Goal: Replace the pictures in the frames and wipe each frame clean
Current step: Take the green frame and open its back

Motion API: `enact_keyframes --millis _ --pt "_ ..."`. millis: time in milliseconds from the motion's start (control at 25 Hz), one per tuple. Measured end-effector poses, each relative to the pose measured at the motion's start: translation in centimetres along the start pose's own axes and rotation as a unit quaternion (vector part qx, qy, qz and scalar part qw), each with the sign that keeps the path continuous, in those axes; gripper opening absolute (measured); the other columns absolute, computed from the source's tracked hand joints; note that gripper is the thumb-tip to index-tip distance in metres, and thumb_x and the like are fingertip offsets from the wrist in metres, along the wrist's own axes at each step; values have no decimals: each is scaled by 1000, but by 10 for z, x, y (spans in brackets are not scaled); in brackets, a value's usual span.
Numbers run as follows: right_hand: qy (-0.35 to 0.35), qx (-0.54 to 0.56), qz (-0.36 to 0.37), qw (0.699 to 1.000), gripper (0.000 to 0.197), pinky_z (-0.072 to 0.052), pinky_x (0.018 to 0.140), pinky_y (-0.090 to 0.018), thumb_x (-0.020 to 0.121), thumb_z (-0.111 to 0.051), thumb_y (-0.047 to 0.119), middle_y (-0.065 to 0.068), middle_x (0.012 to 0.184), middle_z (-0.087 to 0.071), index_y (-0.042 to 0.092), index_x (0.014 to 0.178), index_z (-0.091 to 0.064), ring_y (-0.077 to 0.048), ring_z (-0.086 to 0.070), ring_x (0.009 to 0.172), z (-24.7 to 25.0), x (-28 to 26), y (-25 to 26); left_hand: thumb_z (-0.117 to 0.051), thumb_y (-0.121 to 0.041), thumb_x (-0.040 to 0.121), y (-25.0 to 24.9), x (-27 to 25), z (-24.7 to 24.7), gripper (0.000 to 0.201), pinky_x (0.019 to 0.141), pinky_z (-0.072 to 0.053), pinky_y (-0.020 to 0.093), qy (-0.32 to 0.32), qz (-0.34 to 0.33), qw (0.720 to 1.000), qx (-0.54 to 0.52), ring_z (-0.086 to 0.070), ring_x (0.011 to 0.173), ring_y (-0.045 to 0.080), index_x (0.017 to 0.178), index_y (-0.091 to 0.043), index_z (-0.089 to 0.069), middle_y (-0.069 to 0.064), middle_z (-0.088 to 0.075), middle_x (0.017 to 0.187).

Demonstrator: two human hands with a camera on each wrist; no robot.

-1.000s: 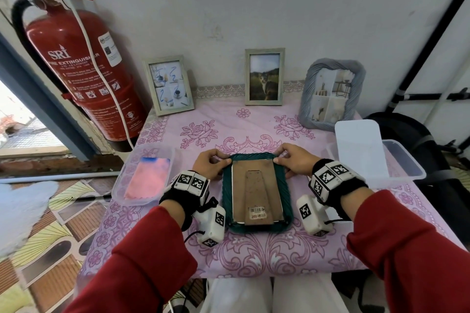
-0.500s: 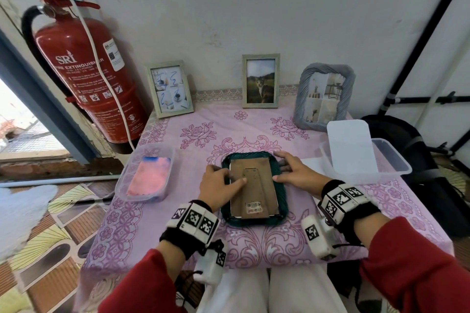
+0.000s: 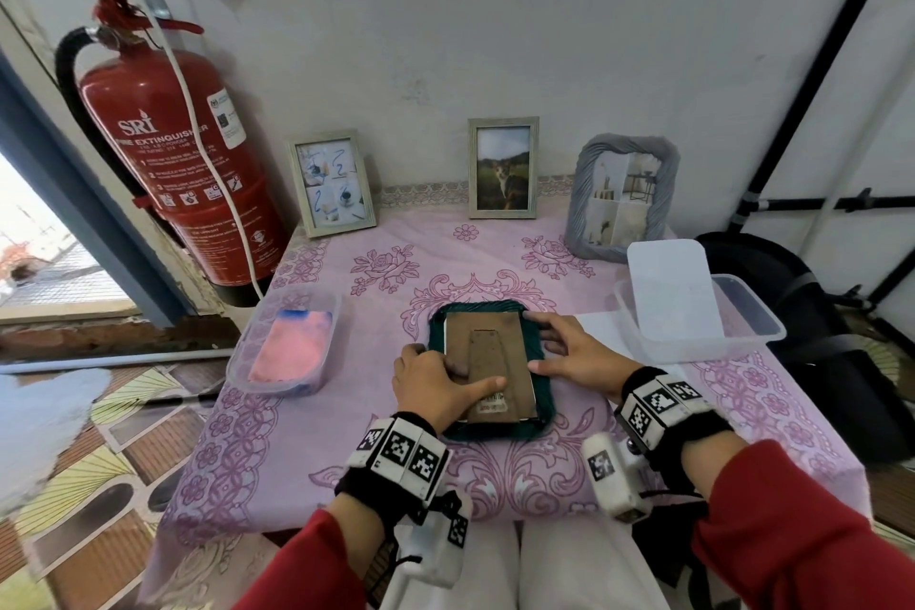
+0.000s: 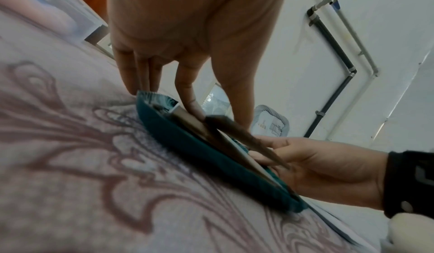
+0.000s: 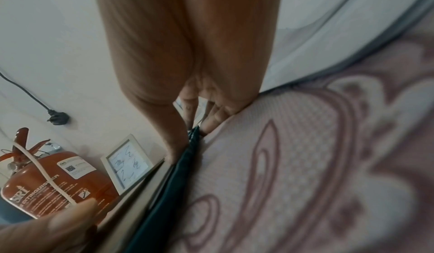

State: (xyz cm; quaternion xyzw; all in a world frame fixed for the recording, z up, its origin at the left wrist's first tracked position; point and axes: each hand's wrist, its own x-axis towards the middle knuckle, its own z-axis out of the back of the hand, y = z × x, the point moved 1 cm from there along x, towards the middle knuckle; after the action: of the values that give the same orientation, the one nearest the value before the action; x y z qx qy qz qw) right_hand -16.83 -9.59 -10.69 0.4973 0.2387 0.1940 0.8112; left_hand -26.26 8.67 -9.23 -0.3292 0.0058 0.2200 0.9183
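A teal picture frame (image 3: pixel 496 432) lies face down in the middle of the pink tablecloth, its brown backing board (image 3: pixel 495 342) and folding stand facing up. My left hand (image 3: pixel 431 386) rests on the frame's left side, fingers fairly straight on the edge and board, thumb laid across the lower part of the board. My right hand (image 3: pixel 574 352) lies flat with spread fingers along the frame's right edge. In the left wrist view the left hand (image 4: pixel 187 34) touches the frame (image 4: pixel 187 145) and the stand flap looks slightly raised. In the right wrist view the right hand (image 5: pixel 187 52) meets the frame's rim (image 5: pixel 169 192).
Three framed pictures stand against the wall: a pale one (image 3: pixel 334 183), a cat photo (image 3: pixel 503 168), a grey ribbed one (image 3: pixel 621 193). A tub (image 3: pixel 237 357) with a pink cloth sits left. A clear tub (image 3: pixel 762 327) with a white lid (image 3: pixel 673 292) sits right. A red fire extinguisher (image 3: pixel 173 154) stands at the far left.
Both hands slid from the frame's top corners down to its sides. The left thumb now lies across the backing board. The head view pulled back.
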Motion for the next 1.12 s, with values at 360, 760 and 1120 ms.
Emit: enact_keyframes --millis 360,760,1120 --pt "-10 10 6 1000 64 -29 106 -18 82 -69 8 -15 136 -33 15 138 -39 -15 -42 124 -2 2 -3 -82 -47 60 7 -5 0 38 97 -43 35 -67 -21 993 -90 -47 104 20 77 -21 -61 -2 -42 99" --pt "-21 -5 3 1000 58 -28 113 -25 84 -66 8 -15 134 -30 12 136 -42 -20 -42 126 -3 0 -1 -69 -27 83 15 2 1 27 57 -48 19 -36 -25 981 -191 -62 69 20 77 -1 -70 16 -70 80" --pt "-25 -11 3 1000 56 -27 113 -25 86 -64 8 -13 133 -29 12 137 -42 -20 -41 127 -4 -2 1 -70 -4 80 21 4 7 24 71 -50 21 -59 -17 968 -243 -56 77 17 102 1 -62 8 -61 84"
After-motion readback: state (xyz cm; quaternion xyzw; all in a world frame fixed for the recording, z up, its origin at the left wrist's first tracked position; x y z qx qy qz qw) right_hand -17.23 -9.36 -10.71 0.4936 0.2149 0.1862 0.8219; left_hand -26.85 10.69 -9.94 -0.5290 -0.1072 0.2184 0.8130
